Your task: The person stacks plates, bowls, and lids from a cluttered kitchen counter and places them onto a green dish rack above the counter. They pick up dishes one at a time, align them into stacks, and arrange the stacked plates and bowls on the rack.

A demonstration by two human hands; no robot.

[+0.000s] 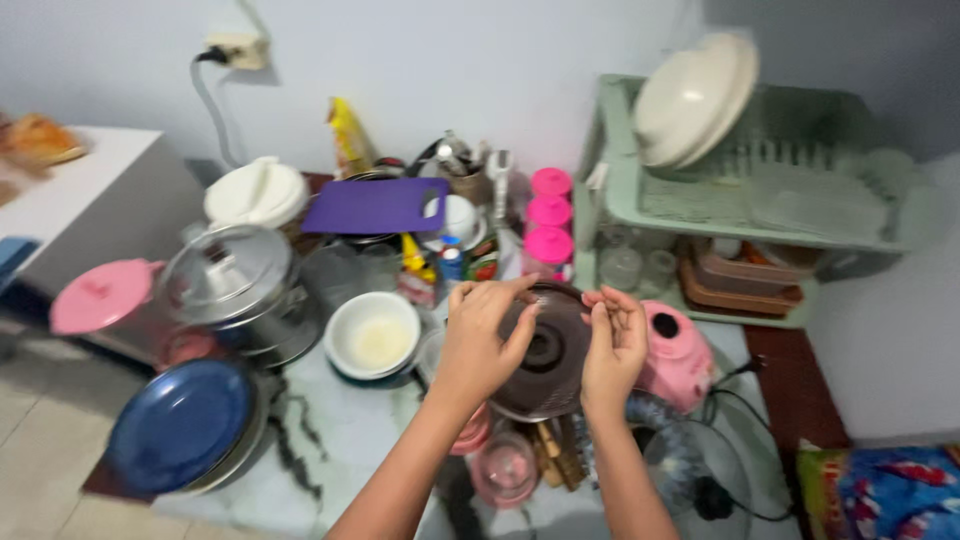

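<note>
**Counts on the desk**

Three pink-lidded jars (549, 213) at 12 o'clock. One purple board (375, 206) at 11. One white bowl (372, 335), one blue plate (180, 423) and one steel pot (235, 285) at 9. Two hands (480, 340).

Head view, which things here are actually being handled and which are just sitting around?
In hand:
- brown round part, held by left hand and right hand
- pink fan motor, beside it

Lying about:
- white bowl
- blue plate
- steel pot
- purple board
- green rack
</note>
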